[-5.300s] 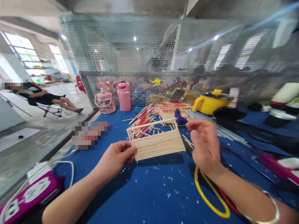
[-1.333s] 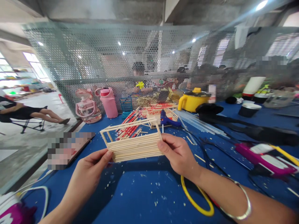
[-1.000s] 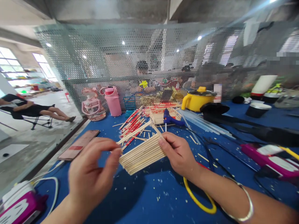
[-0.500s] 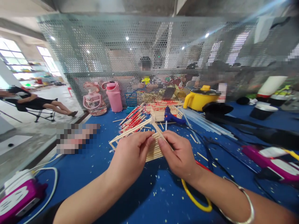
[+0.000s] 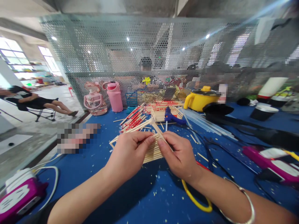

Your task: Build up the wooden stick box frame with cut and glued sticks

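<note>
On the near side of the glue gun point(image 5: 173, 117), we pinch the stick frame point(image 5: 153, 153) with left hand point(image 5: 128, 152) and right hand point(image 5: 180, 154), the right nearer its end; its long axis runs leftward.

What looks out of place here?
Pale scraps litter the tabletop, and a loose stick lies off right, away from the red-marked pile: untidy. Hands cover much of the stick frame; can't judge damage there.
</note>
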### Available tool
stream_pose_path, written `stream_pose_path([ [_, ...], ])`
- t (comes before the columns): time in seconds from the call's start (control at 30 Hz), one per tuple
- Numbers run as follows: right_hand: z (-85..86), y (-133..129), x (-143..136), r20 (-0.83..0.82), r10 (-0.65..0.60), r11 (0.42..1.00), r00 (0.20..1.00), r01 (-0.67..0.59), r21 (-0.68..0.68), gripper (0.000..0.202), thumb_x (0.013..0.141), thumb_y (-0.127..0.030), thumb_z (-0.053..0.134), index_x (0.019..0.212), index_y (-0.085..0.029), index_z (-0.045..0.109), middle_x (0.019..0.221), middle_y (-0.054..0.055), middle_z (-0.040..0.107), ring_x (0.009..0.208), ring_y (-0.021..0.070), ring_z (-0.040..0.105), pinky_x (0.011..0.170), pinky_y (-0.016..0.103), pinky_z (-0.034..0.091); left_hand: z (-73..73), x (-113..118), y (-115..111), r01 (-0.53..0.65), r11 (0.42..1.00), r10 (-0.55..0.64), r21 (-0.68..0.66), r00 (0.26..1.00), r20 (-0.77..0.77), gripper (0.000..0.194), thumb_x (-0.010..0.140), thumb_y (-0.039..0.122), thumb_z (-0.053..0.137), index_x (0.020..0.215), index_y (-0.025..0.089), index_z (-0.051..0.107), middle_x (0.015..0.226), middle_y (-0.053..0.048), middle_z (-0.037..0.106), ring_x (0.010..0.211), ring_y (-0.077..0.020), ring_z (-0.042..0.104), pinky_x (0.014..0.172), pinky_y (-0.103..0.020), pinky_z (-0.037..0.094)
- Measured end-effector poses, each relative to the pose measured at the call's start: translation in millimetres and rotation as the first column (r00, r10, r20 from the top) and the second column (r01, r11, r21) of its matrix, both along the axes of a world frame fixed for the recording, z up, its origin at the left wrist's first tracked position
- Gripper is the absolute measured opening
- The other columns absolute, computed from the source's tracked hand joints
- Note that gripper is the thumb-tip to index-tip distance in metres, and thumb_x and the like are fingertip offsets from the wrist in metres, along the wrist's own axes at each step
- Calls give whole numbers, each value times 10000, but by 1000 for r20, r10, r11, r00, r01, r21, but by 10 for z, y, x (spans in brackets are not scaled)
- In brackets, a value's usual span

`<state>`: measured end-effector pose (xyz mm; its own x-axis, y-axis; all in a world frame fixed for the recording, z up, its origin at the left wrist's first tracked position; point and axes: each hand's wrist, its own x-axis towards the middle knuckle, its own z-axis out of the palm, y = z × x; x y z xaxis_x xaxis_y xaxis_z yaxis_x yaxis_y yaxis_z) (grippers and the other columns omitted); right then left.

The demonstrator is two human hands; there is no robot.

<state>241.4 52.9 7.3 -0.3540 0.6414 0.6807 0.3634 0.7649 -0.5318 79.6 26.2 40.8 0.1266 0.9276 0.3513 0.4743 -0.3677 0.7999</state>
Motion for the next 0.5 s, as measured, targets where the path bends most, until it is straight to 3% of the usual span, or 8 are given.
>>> stream_pose_path([
  [0.27, 9, 15, -7, 10, 6, 1000, 1000, -6, -8, 222, 915, -249, 453, 702, -191, 470, 700, 13, 516, 669, 134, 482, 629, 283, 366, -13, -5, -3, 18, 1000, -17, 18, 1000, -20, 232, 881, 297, 535, 987, 264, 739, 823, 28, 756, 745, -139, 668, 668, -230, 480],
  [0.5, -4, 31, 1, 9, 22, 1000, 1000, -21, -19, 200, 926, -259, 432, 741, -195, 474, 736, 15, 513, 716, 141, 504, 670, 285, 385, -53, -48, -19, -38, 940, 134, 338, 955, -263, 282, 879, 287, 528, 1080, 169, 687, 1017, -61, 742, 887, -187, 692, 753, -262, 502],
])
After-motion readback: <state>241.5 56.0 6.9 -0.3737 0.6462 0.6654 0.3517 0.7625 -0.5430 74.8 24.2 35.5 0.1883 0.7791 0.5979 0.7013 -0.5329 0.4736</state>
